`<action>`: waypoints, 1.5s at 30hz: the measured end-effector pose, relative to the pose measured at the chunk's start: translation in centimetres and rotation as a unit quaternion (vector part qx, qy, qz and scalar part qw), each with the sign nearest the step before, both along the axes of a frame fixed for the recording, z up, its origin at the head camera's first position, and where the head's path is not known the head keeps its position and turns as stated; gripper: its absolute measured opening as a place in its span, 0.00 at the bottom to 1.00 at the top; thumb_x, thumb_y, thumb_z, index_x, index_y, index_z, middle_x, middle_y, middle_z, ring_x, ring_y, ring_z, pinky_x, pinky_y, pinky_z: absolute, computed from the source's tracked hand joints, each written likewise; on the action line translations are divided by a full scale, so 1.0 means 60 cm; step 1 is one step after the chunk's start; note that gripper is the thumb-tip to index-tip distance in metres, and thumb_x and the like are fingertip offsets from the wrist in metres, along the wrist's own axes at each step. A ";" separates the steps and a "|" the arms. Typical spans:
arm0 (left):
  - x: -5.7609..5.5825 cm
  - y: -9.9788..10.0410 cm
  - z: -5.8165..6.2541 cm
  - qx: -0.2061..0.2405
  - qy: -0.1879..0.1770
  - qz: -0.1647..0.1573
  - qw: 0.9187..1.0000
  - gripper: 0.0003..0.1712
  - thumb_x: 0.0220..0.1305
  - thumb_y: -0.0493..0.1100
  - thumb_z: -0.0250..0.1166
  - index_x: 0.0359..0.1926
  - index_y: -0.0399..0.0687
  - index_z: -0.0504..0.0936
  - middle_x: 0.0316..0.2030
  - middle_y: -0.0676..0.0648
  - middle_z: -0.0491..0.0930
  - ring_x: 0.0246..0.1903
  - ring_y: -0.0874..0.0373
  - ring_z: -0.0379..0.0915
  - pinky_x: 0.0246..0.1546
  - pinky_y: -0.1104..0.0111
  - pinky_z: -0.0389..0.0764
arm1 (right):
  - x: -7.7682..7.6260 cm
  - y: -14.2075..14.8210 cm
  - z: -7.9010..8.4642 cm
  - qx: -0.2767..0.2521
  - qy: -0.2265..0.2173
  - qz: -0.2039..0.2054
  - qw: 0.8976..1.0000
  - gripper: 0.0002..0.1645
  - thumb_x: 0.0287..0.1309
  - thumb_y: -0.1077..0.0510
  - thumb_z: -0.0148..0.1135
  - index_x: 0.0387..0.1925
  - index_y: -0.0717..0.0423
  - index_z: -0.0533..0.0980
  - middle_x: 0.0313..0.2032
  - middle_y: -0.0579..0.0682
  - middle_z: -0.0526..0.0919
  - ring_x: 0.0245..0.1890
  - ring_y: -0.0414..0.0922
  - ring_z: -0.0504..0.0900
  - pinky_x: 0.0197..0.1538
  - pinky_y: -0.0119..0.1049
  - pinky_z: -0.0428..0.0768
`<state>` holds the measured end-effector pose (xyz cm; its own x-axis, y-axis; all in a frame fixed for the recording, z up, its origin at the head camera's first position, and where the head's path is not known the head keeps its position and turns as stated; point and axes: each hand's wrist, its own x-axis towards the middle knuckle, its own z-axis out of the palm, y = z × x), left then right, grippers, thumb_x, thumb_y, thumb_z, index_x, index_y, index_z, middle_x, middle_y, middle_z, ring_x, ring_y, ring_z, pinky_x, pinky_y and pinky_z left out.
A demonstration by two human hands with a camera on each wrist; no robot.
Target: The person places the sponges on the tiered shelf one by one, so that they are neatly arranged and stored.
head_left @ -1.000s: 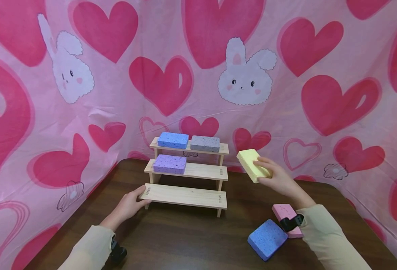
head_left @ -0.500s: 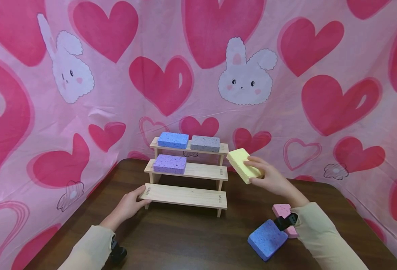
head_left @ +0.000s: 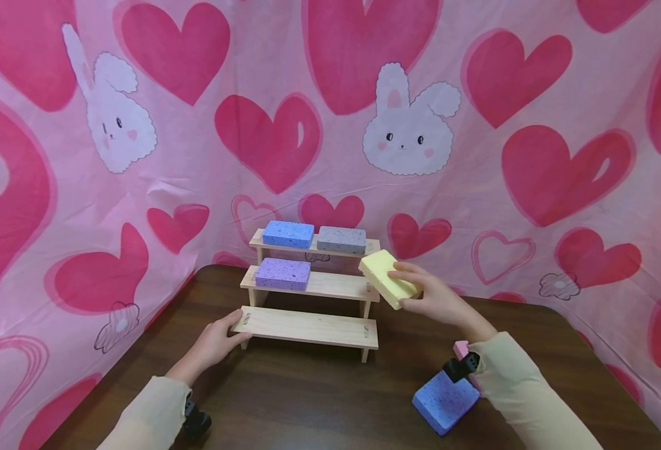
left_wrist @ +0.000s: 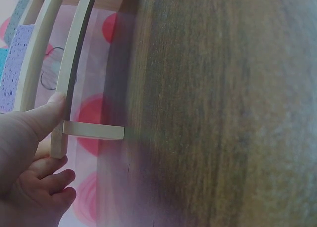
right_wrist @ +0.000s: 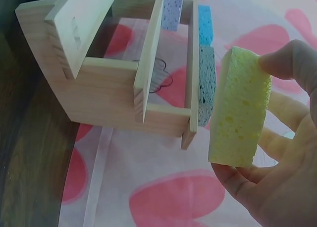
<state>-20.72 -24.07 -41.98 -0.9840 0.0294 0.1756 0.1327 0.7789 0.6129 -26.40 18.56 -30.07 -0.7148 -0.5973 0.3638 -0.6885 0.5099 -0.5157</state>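
Observation:
A yellow sponge (head_left: 387, 277) is held in the air by my right hand (head_left: 437, 299), near the right end of a three-step wooden rack (head_left: 313, 326). In the right wrist view thumb and fingers grip the yellow sponge (right_wrist: 240, 110) at its edges. My left hand (head_left: 215, 340) holds the left end of the lowest step; in the left wrist view the thumb lies on top and fingers curl beneath. On the top step lie a blue sponge (head_left: 288, 234) and a grey sponge (head_left: 342, 239). A purple sponge (head_left: 282, 274) sits at the left of the middle step.
On the dark wooden table (head_left: 308, 406), a second blue sponge (head_left: 445, 401) lies at the front right. Behind it a pink sponge (head_left: 461, 349) is mostly hidden by the right wrist and sleeve. A heart-patterned cloth (head_left: 336, 144) hangs behind the table.
My right hand has moved left with the yellow sponge, from beside the rack to the right end of its middle step. The left hand has stayed on the lowest step.

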 end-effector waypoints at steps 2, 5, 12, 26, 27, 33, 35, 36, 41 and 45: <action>0.000 0.000 0.000 0.000 0.000 0.001 1.000 0.39 0.57 0.47 0.66 0.62 0.28 0.63 0.60 0.30 0.63 0.58 0.36 0.60 0.55 0.47 0.63 | -0.002 -0.006 -0.001 0.001 0.000 0.008 1.000 0.30 0.47 0.63 0.66 0.56 0.61 0.72 0.61 0.62 0.64 0.56 0.60 0.65 0.46 0.43 0.77; 0.001 0.001 0.000 0.000 0.001 0.001 1.000 0.39 0.57 0.47 0.66 0.62 0.28 0.63 0.60 0.30 0.63 0.58 0.36 0.60 0.55 0.47 0.63 | 0.002 -0.016 0.001 -0.001 0.000 0.019 1.000 0.30 0.47 0.64 0.66 0.56 0.63 0.72 0.61 0.63 0.64 0.57 0.60 0.65 0.47 0.45 0.76; 0.001 0.001 0.000 0.001 0.006 0.002 1.000 0.38 0.57 0.46 0.66 0.62 0.28 0.63 0.60 0.31 0.63 0.58 0.36 0.60 0.55 0.47 0.63 | -0.006 -0.033 -0.009 0.010 0.012 0.034 0.999 0.30 0.47 0.62 0.66 0.56 0.61 0.73 0.60 0.61 0.66 0.56 0.58 0.67 0.46 0.40 0.77; -0.001 0.000 -0.001 -0.003 0.013 -0.003 1.000 0.38 0.56 0.46 0.66 0.62 0.28 0.63 0.60 0.31 0.63 0.58 0.36 0.60 0.55 0.47 0.63 | -0.016 -0.065 -0.023 0.025 -0.014 0.048 0.998 0.31 0.47 0.60 0.64 0.57 0.58 0.73 0.62 0.56 0.66 0.59 0.56 0.64 0.50 0.45 0.71; -0.001 0.000 -0.001 -0.004 0.014 -0.003 1.000 0.38 0.56 0.46 0.66 0.62 0.28 0.63 0.60 0.31 0.63 0.58 0.36 0.60 0.55 0.47 0.63 | -0.016 -0.067 -0.024 0.025 -0.018 0.049 0.998 0.31 0.47 0.60 0.64 0.57 0.58 0.73 0.62 0.56 0.65 0.59 0.56 0.64 0.51 0.45 0.71; -0.001 0.000 -0.001 -0.005 0.018 -0.004 1.000 0.38 0.56 0.45 0.67 0.61 0.27 0.64 0.59 0.30 0.63 0.58 0.36 0.60 0.55 0.47 0.63 | -0.023 -0.080 -0.032 0.027 -0.043 0.058 0.997 0.31 0.48 0.60 0.63 0.58 0.57 0.72 0.63 0.55 0.64 0.60 0.55 0.62 0.51 0.44 0.69; 0.000 0.000 -0.001 -0.004 0.018 -0.004 1.000 0.38 0.56 0.45 0.66 0.61 0.27 0.64 0.60 0.31 0.63 0.58 0.36 0.60 0.55 0.47 0.63 | -0.024 -0.084 -0.034 0.029 -0.052 0.058 0.997 0.31 0.48 0.59 0.63 0.58 0.56 0.72 0.63 0.55 0.64 0.59 0.54 0.62 0.51 0.43 0.70; 0.000 0.000 -0.001 -0.004 0.017 -0.003 1.000 0.38 0.56 0.45 0.66 0.61 0.27 0.63 0.60 0.31 0.63 0.58 0.36 0.60 0.55 0.47 0.63 | -0.026 -0.086 -0.035 0.030 -0.055 0.060 0.996 0.31 0.48 0.59 0.63 0.58 0.56 0.72 0.63 0.55 0.64 0.59 0.54 0.62 0.50 0.43 0.70; -0.001 0.001 -0.001 -0.004 0.014 -0.002 1.000 0.38 0.57 0.45 0.66 0.62 0.28 0.63 0.60 0.31 0.63 0.58 0.36 0.60 0.55 0.47 0.63 | -0.031 -0.095 -0.039 0.036 -0.065 0.062 0.995 0.32 0.48 0.58 0.63 0.58 0.55 0.72 0.63 0.53 0.63 0.56 0.51 0.64 0.49 0.41 0.70; -0.003 0.001 -0.001 -0.002 0.010 -0.001 1.000 0.39 0.57 0.46 0.66 0.62 0.28 0.63 0.60 0.31 0.63 0.59 0.37 0.59 0.56 0.47 0.63 | -0.037 -0.100 -0.042 0.042 -0.080 0.063 0.994 0.32 0.47 0.58 0.63 0.58 0.54 0.72 0.64 0.53 0.63 0.55 0.50 0.65 0.49 0.41 0.70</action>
